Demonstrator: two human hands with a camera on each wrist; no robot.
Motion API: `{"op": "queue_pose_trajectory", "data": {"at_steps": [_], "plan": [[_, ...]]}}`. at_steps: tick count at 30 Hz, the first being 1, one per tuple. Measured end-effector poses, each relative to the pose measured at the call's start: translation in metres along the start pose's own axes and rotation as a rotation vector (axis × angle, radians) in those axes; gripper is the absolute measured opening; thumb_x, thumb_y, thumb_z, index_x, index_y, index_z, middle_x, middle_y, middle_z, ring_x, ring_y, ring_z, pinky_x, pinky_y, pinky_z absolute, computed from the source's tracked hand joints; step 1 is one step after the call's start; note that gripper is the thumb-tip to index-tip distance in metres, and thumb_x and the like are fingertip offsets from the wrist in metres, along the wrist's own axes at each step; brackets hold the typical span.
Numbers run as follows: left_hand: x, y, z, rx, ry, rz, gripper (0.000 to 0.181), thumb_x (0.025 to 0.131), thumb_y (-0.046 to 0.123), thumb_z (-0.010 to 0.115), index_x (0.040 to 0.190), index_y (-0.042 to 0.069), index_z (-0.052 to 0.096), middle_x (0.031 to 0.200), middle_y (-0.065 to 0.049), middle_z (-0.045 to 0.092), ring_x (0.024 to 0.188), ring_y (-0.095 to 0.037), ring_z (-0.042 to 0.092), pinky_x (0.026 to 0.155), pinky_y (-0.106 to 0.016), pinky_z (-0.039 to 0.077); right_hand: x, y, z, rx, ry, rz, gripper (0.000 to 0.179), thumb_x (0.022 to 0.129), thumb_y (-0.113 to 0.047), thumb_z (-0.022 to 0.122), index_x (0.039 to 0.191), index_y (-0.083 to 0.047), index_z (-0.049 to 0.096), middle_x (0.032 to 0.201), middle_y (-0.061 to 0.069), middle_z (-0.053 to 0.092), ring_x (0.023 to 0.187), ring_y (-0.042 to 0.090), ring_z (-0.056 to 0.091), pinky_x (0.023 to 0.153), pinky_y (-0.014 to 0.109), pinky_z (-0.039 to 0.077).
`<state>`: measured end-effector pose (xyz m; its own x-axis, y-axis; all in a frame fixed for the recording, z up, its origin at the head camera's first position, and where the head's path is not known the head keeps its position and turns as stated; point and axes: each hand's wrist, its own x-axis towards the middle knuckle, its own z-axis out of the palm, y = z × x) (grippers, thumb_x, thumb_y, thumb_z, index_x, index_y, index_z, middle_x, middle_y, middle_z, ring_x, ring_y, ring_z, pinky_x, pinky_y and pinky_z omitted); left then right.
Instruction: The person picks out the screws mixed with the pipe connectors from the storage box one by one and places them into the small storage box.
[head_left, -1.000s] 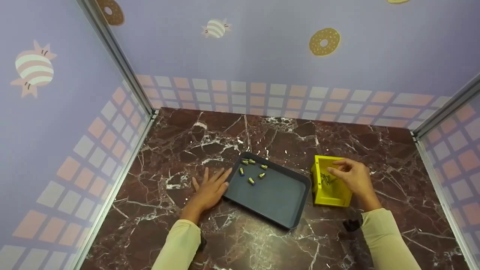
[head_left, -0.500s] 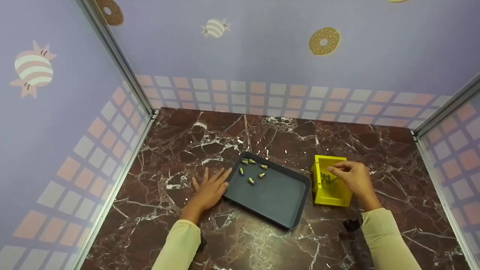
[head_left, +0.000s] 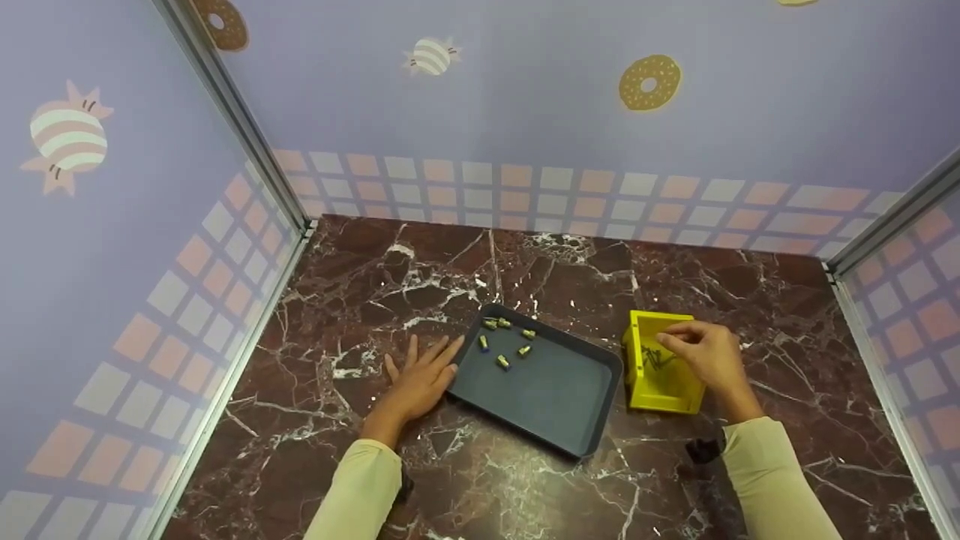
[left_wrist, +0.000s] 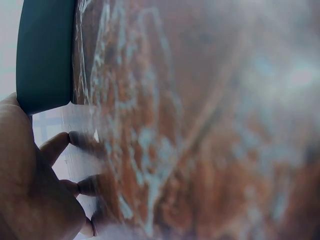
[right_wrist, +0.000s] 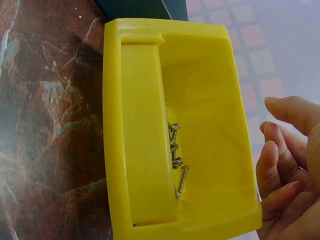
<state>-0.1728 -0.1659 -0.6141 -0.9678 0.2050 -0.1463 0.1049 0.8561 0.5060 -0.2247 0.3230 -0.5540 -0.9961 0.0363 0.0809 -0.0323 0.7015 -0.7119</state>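
Note:
My left hand (head_left: 422, 379) lies spread on the marbled tabletop, its fingertips at the left edge of a dark grey tray (head_left: 555, 405). Several small brass-coloured pieces with blue ends (head_left: 502, 363) are scattered towards the tray's far left part. To the right of the tray stands a yellow bin (head_left: 664, 401); in the right wrist view, several metal screws (right_wrist: 175, 150) lie inside it. Over the bin's right side hovers my right hand (head_left: 709, 356). Its fingers are loosely bent, thumb near the forefinger, and the right wrist view shows nothing between them.
Purple walls with a checkered band (head_left: 517, 191) close off the back and both sides of the marbled tabletop (head_left: 420, 277). Small white specks lie behind the tray. A dark strap (head_left: 705, 450) sits at the right wrist.
The thumb and forefinger of my right hand have come slightly closer together over the bin. My left hand, the tray and its pieces stay where they were.

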Motion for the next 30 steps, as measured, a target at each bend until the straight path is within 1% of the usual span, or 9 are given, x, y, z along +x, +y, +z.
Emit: {"op": "queue_pose_trajectory", "data": {"at_steps": [7, 12, 15, 19, 22, 26, 30], "plan": [[-0.001, -0.002, 0.000, -0.013, -0.018, 0.004, 0.052, 0.109, 0.052, 0.031, 0.159, 0.054, 0.016, 0.171, 0.009, 0.022, 0.158, -0.043, -0.008, 0.110, -0.080, -0.016, -0.001, -0.007, 0.001, 0.026, -0.003, 0.003, 0.037, 0.087, -0.046, 0.079, 0.104, -0.013, 0.081, 0.092, 0.007, 0.077, 0.075, 0.011, 0.064, 0.062, 0.021, 0.053], [0.000, -0.002, 0.001, -0.013, -0.023, 0.005, 0.053, 0.109, 0.053, 0.030, 0.160, 0.053, 0.015, 0.171, 0.009, 0.021, 0.158, -0.044, -0.008, 0.110, -0.080, -0.017, 0.001, -0.016, 0.006, 0.037, 0.002, -0.023, 0.036, 0.087, -0.046, 0.079, 0.105, -0.015, 0.081, 0.090, 0.004, 0.076, 0.074, 0.013, 0.064, 0.062, 0.022, 0.052], [0.000, -0.002, 0.001, -0.018, -0.018, 0.006, 0.053, 0.109, 0.052, 0.031, 0.160, 0.051, 0.018, 0.171, 0.009, 0.021, 0.158, -0.044, -0.008, 0.110, -0.081, -0.016, 0.002, -0.024, 0.010, 0.052, 0.002, -0.039, 0.035, 0.088, -0.045, 0.079, 0.107, -0.016, 0.081, 0.089, 0.003, 0.075, 0.074, 0.014, 0.064, 0.062, 0.023, 0.051], [0.000, -0.002, 0.001, -0.017, -0.009, 0.005, 0.052, 0.109, 0.052, 0.030, 0.160, 0.051, 0.018, 0.171, 0.009, 0.022, 0.158, -0.044, -0.007, 0.110, -0.081, -0.016, 0.007, -0.038, 0.020, 0.095, 0.008, -0.069, 0.031, 0.087, -0.041, 0.080, 0.105, -0.016, 0.081, 0.086, 0.003, 0.075, 0.071, 0.013, 0.064, 0.061, 0.022, 0.051], [0.000, -0.002, 0.001, -0.011, -0.006, 0.001, 0.052, 0.109, 0.053, 0.030, 0.159, 0.054, 0.016, 0.170, 0.010, 0.023, 0.158, -0.044, -0.006, 0.110, -0.080, -0.016, 0.011, -0.050, 0.028, 0.121, 0.011, -0.097, 0.030, 0.086, -0.040, 0.082, 0.104, -0.016, 0.081, 0.084, 0.002, 0.074, 0.069, 0.014, 0.064, 0.060, 0.022, 0.051], [0.000, -0.001, 0.000, -0.001, -0.001, -0.001, 0.052, 0.109, 0.054, 0.030, 0.158, 0.057, 0.015, 0.170, 0.010, 0.023, 0.158, -0.044, -0.006, 0.111, -0.080, -0.015, 0.015, -0.065, 0.039, 0.158, -0.016, -0.122, 0.031, 0.087, -0.041, 0.081, 0.104, -0.016, 0.080, 0.083, 0.003, 0.072, 0.069, 0.020, 0.063, 0.058, 0.023, 0.050], [0.000, -0.002, 0.000, 0.000, 0.004, 0.004, 0.052, 0.109, 0.052, 0.031, 0.159, 0.055, 0.017, 0.170, 0.009, 0.024, 0.158, -0.045, -0.006, 0.111, -0.081, -0.014, 0.019, -0.078, 0.052, 0.199, -0.035, -0.139, 0.029, 0.087, -0.038, 0.082, 0.103, -0.015, 0.081, 0.084, 0.006, 0.073, 0.068, 0.017, 0.062, 0.057, 0.022, 0.050]]}}
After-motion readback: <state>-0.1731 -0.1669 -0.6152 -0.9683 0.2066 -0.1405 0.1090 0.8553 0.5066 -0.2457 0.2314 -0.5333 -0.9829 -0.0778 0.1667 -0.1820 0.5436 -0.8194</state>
